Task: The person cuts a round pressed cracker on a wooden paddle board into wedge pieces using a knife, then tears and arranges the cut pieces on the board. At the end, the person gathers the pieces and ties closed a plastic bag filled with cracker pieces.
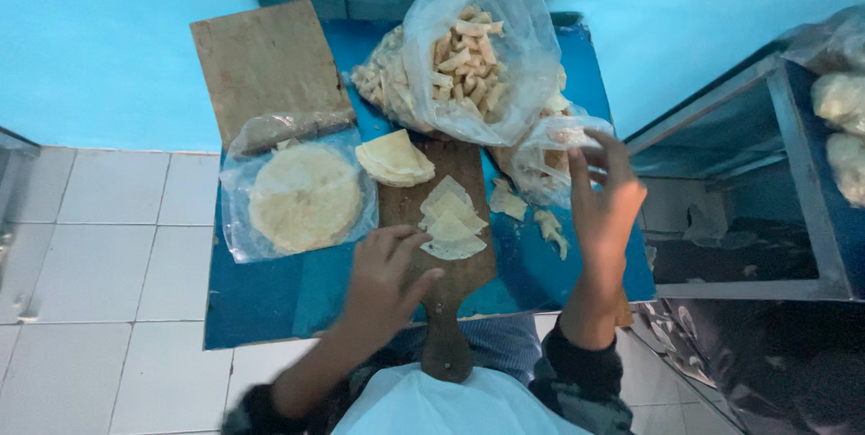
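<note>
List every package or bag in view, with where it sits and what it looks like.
Large clear plastic bag: back of the blue table, open-topped, full of pale rolled pastry pieces.
Small clear plastic bag: right of the wooden paddle board, beside the right hand, crumpled.
Flat clear plastic bag: left of that board, holding round pale wrappers.
No labels, signs or screens show.

Bare blue table [270,300] lies open at left; bulging bags [478,47] block the far side
</note>
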